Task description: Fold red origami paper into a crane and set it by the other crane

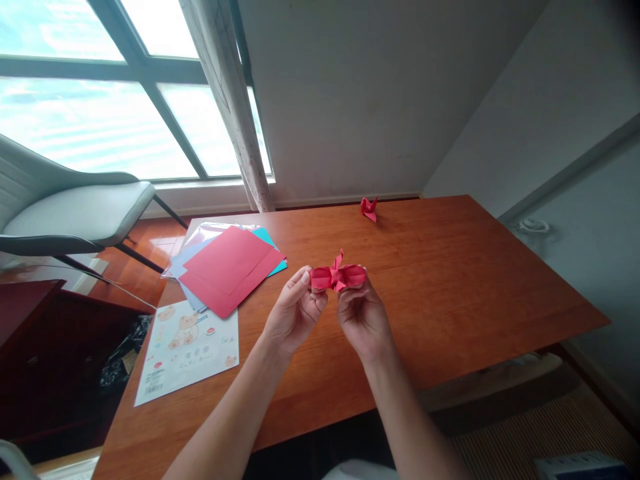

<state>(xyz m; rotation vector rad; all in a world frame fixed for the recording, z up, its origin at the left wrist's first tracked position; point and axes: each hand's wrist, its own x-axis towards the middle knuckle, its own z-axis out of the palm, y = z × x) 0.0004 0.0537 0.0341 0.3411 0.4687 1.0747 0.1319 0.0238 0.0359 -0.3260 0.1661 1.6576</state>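
1. Red paper sheets (pixel 235 267) are lying left of your fingers (pixel 299 283), overlapping a teal sheet (pixel 265 236) and pale blue sheets (pixel 191 298).
2. Lower left of your fingers, a white bear-print sheet (pixel 200 370) is resting partly beneath that pile.
3. Beyond your fingers, slightly right, another red folded piece (pixel 369 209) is sitting near the far edge of the brown table (pixel 475 280).
4. Far left of your fingers, a pale chair (pixel 75 213) is standing.
5. Your left hand (pixel 295 313) and right hand (pixel 364 317) are pinching opposite ends of a red paper figure (pixel 338 279), holding it over the table.
6. It is spreading two creased wings sideways; one thin point is rising from its far side.
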